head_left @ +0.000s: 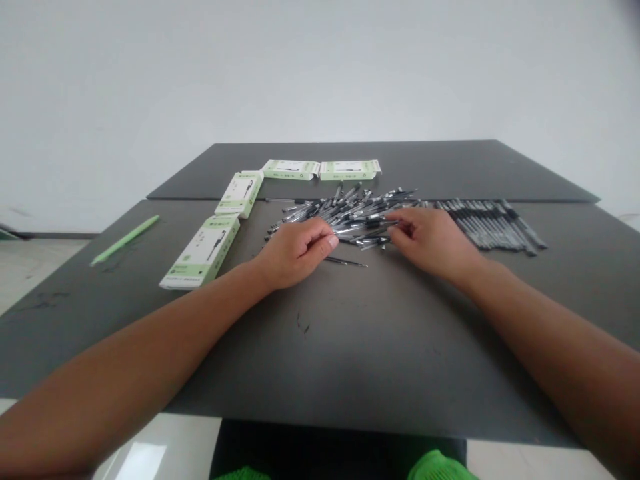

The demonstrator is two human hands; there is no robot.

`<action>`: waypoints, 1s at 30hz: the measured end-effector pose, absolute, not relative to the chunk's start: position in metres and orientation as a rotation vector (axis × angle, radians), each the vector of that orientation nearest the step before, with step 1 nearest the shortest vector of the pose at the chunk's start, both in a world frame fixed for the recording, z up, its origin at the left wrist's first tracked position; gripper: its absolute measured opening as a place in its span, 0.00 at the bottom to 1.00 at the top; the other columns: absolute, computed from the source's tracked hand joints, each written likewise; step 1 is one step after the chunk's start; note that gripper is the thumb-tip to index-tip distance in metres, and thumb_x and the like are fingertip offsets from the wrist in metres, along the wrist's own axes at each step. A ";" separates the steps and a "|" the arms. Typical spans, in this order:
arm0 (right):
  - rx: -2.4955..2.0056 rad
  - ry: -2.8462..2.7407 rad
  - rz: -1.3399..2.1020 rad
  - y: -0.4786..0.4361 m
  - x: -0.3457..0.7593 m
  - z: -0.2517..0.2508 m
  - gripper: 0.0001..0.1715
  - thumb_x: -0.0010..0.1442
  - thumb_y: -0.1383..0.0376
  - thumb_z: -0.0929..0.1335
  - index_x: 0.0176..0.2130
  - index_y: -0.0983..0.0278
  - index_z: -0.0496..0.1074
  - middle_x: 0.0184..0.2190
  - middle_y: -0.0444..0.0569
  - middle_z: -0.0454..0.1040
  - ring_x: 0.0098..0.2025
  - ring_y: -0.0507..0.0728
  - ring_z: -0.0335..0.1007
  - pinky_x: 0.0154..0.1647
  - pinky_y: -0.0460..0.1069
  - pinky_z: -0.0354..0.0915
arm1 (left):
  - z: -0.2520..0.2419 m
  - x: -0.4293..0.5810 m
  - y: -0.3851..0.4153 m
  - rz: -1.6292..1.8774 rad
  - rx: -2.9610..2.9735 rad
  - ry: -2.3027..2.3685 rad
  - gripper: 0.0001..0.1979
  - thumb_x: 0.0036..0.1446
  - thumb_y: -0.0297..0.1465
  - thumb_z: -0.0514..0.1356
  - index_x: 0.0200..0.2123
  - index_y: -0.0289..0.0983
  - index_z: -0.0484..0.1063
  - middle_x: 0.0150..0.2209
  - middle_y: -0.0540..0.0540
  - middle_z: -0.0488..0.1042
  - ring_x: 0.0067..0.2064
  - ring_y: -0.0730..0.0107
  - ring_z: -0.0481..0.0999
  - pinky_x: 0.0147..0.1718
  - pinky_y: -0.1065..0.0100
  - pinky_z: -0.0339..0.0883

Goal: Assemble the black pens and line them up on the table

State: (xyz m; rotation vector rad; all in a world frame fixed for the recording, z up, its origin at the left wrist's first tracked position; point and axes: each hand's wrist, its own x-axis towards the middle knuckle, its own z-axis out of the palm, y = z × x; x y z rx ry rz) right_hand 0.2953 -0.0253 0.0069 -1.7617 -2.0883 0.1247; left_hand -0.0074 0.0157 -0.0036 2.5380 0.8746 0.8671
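A loose pile of clear gel pens [345, 210] with black grips lies mid-table. My left hand [297, 250] is at its near left side, fingers curled and thumb pressed against the index finger; whatever they hold is hidden. Two thin refills [347, 262] lie on the table just right of that hand. At the pile's right side, my right hand [430, 237] has thumb and index finger closed around the end of a pen [383, 231]. Beyond the right hand, several pens lie side by side in a neat row [493, 223], partly covered by it.
Green-and-white pen boxes lie in an angled line: a near box [203, 253], another box [241, 193], and two back boxes [291, 169] [350, 169]. A green pen-like stick [125, 240] lies at left. The dark table [365, 347] has a seam behind the pile.
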 end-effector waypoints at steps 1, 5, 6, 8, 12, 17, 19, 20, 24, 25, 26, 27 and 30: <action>-1.728 -2.089 0.143 -0.027 0.293 0.005 0.24 0.70 0.58 0.66 0.59 0.55 0.84 0.45 0.49 0.88 0.43 0.63 0.83 0.46 0.54 0.74 | -0.004 -0.007 0.016 0.878 2.538 0.879 0.14 0.74 0.39 0.59 0.39 0.37 0.78 0.29 0.52 0.76 0.30 0.73 0.72 0.33 0.69 0.61; -1.548 -2.068 0.172 -0.027 0.290 -0.003 0.22 0.68 0.61 0.69 0.55 0.64 0.86 0.39 0.53 0.87 0.36 0.61 0.80 0.40 0.53 0.71 | -0.005 -0.005 0.016 0.937 2.524 0.895 0.13 0.73 0.37 0.59 0.36 0.37 0.76 0.26 0.54 0.72 0.28 0.73 0.69 0.31 0.69 0.60; -1.520 -2.062 0.169 -0.027 0.290 -0.006 0.21 0.67 0.61 0.70 0.53 0.66 0.86 0.37 0.54 0.86 0.35 0.61 0.79 0.39 0.53 0.70 | -0.006 -0.005 0.016 0.948 2.515 0.901 0.12 0.72 0.37 0.59 0.37 0.38 0.76 0.25 0.54 0.72 0.27 0.74 0.69 0.30 0.69 0.60; -1.493 -2.048 0.190 -0.026 0.290 -0.009 0.20 0.67 0.62 0.70 0.52 0.67 0.86 0.35 0.53 0.85 0.33 0.60 0.78 0.39 0.53 0.69 | -0.006 -0.005 0.016 0.968 2.513 0.901 0.09 0.71 0.35 0.61 0.39 0.38 0.77 0.26 0.54 0.73 0.27 0.73 0.69 0.30 0.69 0.61; -1.483 -2.014 0.262 -0.026 0.289 -0.013 0.21 0.67 0.62 0.70 0.53 0.68 0.86 0.33 0.51 0.85 0.31 0.59 0.77 0.38 0.53 0.69 | -0.007 -0.006 0.020 1.015 2.609 0.867 0.08 0.68 0.32 0.62 0.46 0.37 0.78 0.40 0.46 0.80 0.38 0.67 0.76 0.41 0.64 0.70; -1.474 -2.008 0.281 -0.026 0.289 -0.015 0.20 0.67 0.62 0.71 0.53 0.67 0.86 0.34 0.51 0.85 0.32 0.59 0.78 0.38 0.53 0.69 | -0.010 -0.006 0.031 0.976 2.674 1.075 0.10 0.66 0.31 0.61 0.49 0.37 0.78 0.47 0.41 0.81 0.50 0.56 0.78 0.56 0.54 0.72; -1.465 -2.020 0.287 -0.026 0.289 -0.016 0.19 0.67 0.62 0.71 0.52 0.66 0.86 0.35 0.51 0.86 0.33 0.60 0.79 0.39 0.54 0.70 | -0.012 -0.006 0.035 0.934 2.701 1.173 0.12 0.66 0.31 0.62 0.50 0.36 0.79 0.50 0.39 0.81 0.54 0.53 0.77 0.60 0.51 0.70; -1.461 -2.025 0.291 -0.026 0.289 -0.016 0.19 0.67 0.63 0.71 0.52 0.66 0.86 0.36 0.51 0.86 0.34 0.60 0.80 0.40 0.54 0.71 | -0.013 -0.006 0.037 0.907 2.710 1.212 0.13 0.65 0.32 0.62 0.51 0.36 0.79 0.51 0.39 0.81 0.55 0.51 0.77 0.61 0.49 0.69; -1.451 -2.038 0.302 -0.027 0.288 -0.016 0.19 0.67 0.63 0.70 0.52 0.66 0.86 0.38 0.52 0.87 0.37 0.61 0.82 0.43 0.54 0.72 | -0.017 -0.007 0.045 0.802 2.717 1.345 0.14 0.65 0.35 0.63 0.51 0.36 0.80 0.51 0.37 0.82 0.55 0.47 0.77 0.61 0.46 0.69; -1.448 -2.044 0.301 -0.027 0.288 -0.016 0.19 0.67 0.63 0.70 0.52 0.66 0.86 0.38 0.52 0.87 0.37 0.61 0.82 0.43 0.54 0.72 | -0.017 -0.007 0.046 0.788 2.708 1.382 0.15 0.65 0.35 0.64 0.51 0.36 0.81 0.51 0.37 0.82 0.55 0.47 0.77 0.61 0.45 0.69; -1.446 -2.049 0.298 -0.028 0.288 -0.016 0.19 0.67 0.63 0.70 0.52 0.65 0.86 0.39 0.52 0.87 0.38 0.61 0.82 0.44 0.54 0.72 | -0.018 -0.008 0.048 0.778 2.698 1.412 0.15 0.64 0.35 0.64 0.51 0.36 0.81 0.51 0.37 0.82 0.56 0.46 0.77 0.61 0.45 0.69; -1.445 -2.056 0.295 -0.028 0.288 -0.016 0.19 0.67 0.62 0.70 0.52 0.65 0.86 0.39 0.52 0.87 0.38 0.62 0.82 0.44 0.55 0.72 | -0.019 -0.008 0.049 0.768 2.692 1.433 0.16 0.65 0.35 0.64 0.52 0.36 0.81 0.52 0.37 0.82 0.56 0.46 0.77 0.62 0.45 0.68; -1.444 -2.071 0.292 -0.028 0.287 -0.016 0.19 0.68 0.62 0.70 0.52 0.65 0.85 0.40 0.53 0.88 0.38 0.62 0.83 0.43 0.55 0.72 | -0.020 -0.009 0.053 0.725 2.685 1.483 0.15 0.66 0.35 0.63 0.52 0.36 0.82 0.53 0.37 0.82 0.58 0.46 0.77 0.63 0.45 0.68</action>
